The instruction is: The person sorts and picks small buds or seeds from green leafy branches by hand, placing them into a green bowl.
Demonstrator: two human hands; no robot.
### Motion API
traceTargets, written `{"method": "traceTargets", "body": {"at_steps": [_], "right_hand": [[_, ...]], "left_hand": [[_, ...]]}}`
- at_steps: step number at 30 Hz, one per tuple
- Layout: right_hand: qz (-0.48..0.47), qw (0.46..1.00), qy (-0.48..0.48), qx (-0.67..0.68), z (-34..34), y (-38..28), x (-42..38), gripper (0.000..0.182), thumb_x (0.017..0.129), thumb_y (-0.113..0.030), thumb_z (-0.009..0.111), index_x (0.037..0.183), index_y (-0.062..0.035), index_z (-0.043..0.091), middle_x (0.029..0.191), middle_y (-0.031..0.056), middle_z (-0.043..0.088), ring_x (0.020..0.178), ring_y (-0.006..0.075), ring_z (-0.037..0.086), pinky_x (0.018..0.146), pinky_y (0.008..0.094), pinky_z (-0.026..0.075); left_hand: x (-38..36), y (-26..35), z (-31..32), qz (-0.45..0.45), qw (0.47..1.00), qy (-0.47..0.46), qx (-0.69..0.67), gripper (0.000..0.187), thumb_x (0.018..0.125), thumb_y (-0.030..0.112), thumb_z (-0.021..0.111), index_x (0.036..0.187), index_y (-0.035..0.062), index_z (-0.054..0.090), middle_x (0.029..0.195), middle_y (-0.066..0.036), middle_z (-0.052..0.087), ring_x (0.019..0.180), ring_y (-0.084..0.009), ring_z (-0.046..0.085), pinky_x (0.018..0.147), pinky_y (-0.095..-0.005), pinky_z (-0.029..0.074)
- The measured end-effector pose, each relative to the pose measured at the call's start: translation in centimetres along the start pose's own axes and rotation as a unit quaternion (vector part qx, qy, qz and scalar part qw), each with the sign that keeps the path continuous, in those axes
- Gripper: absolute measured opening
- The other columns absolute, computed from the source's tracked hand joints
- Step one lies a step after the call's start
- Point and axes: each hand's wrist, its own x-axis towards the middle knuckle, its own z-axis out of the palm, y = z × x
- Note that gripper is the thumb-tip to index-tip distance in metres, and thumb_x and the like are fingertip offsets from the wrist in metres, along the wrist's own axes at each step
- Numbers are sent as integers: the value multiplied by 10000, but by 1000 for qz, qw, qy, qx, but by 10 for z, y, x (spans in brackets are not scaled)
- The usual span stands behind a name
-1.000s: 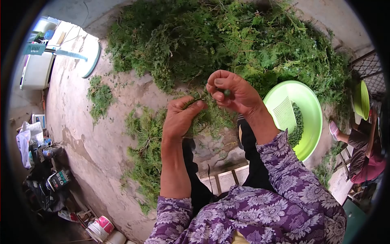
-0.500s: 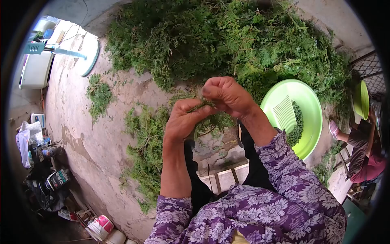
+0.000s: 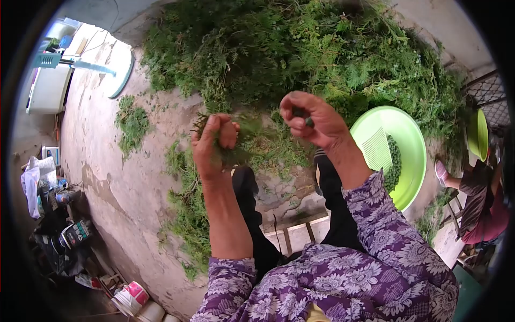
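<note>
My left hand [image 3: 212, 145] is closed on a feathery evergreen sprig [image 3: 200, 124], partly smeared by motion. My right hand [image 3: 322, 124] is apart from it on the right, fingers curled round small green cones [image 3: 309, 122] that show against the palm. Beyond both hands spreads a large heap of cut evergreen branches [image 3: 241, 51]. To the right of my right hand stands a bright green basin [image 3: 410, 161] with a ridged, slotted panel inside. Many round green cones [image 3: 393, 163] lie in the basin.
Stripped sprigs [image 3: 193, 214] lie on the concrete floor [image 3: 134, 198] left of my legs, with a smaller clump [image 3: 132, 126] farther out. At the right sits another person [image 3: 483, 198] near a second green basin [image 3: 477, 134]. Bags and buckets [image 3: 131, 298] line the left side.
My hands, which were together at the sprig, have moved apart. The left went left with the sprig; the right drew right and turned, showing green cones in its fingers.
</note>
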Motion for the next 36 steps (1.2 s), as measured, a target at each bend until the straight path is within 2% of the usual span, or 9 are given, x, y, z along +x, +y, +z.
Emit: {"method": "traceTargets", "body": {"at_steps": [3, 8, 13, 16, 19, 23, 25, 32, 36], "right_hand": [[71, 993, 35, -86, 6, 24, 1, 248, 829, -252, 563, 804, -6, 577, 629, 18, 538, 430, 48, 454, 334, 163, 302], [185, 976, 14, -114, 30, 47, -1, 264, 829, -254, 572, 805, 8, 584, 574, -10, 480, 383, 25, 392, 326, 159, 266], [168, 985, -21, -42, 26, 47, 3, 230, 835, -223, 566, 746, -11, 567, 564, -12, 462, 389, 18, 380, 329, 157, 269], [101, 992, -25, -74, 23, 45, 4, 213, 841, -199, 555, 718, -25, 555, 563, -14, 467, 395, 14, 382, 329, 158, 266], [49, 990, 4, -130, 24, 38, 5, 192, 837, -181, 557, 713, -34, 553, 564, -18, 469, 398, 15, 376, 338, 155, 259], [26, 984, 18, -175, 21, 34, 6, 193, 833, -184, 563, 706, -39, 565, 540, -34, 456, 408, 12, 360, 352, 162, 257], [-27, 955, 29, -295, 20, 33, 6, 212, 828, -200, 573, 701, -31, 583, 518, -46, 444, 431, 17, 365, 373, 184, 278], [-28, 931, 11, -363, 19, 26, 6, 325, 845, -290, 548, 680, -14, 589, 516, -36, 471, 455, 37, 410, 402, 209, 326], [-33, 926, 46, -373, 17, 20, 6, 347, 857, -333, 519, 740, -14, 584, 540, -21, 491, 431, 18, 401, 394, 153, 309]], "left_hand": [[2, 4, -3, 24, 997, 60, -52, 204, 874, 186, 450, 824, 23, 561, 494, 17, 332, 495, -125, 349, 700, -321, 398], [5, -1, -3, 34, 993, 19, -107, 205, 877, 182, 434, 839, 23, 558, 506, 13, 346, 507, -126, 358, 725, -320, 397], [2, -5, 9, 17, 995, 22, -98, 220, 881, 185, 415, 849, 17, 553, 510, 11, 347, 518, -130, 366, 757, -335, 387], [0, -2, 15, 18, 994, 27, -105, 205, 871, 162, 465, 837, -8, 574, 558, -17, 462, 516, -127, 437, 655, -294, 427], [-4, 0, 24, -67, 987, 129, 66, 182, 844, 177, 528, 859, 4, 583, 608, -11, 511, 563, -96, 474, 583, -239, 427], [-1, -12, 21, -79, 985, 72, 139, 191, 806, 194, 601, 879, 19, 585, 708, 1, 556, 634, -59, 495, 552, -186, 409], [-2, -15, 19, -114, 972, 13, 207, 263, 780, 197, 644, 948, 16, 556, 806, -12, 572, 699, -66, 518, 614, -187, 425], [-7, -11, 28, -200, 969, -98, 108, 422, 683, 53, 712, 1041, -2, 495, 875, -79, 582, 757, -130, 584, 666, -229, 502], [-5, -19, 20, -177, 972, -86, 132, 372, 690, -2, 681, 1019, 0, 506, 854, -67, 585, 747, -127, 585, 670, -240, 504]]}}
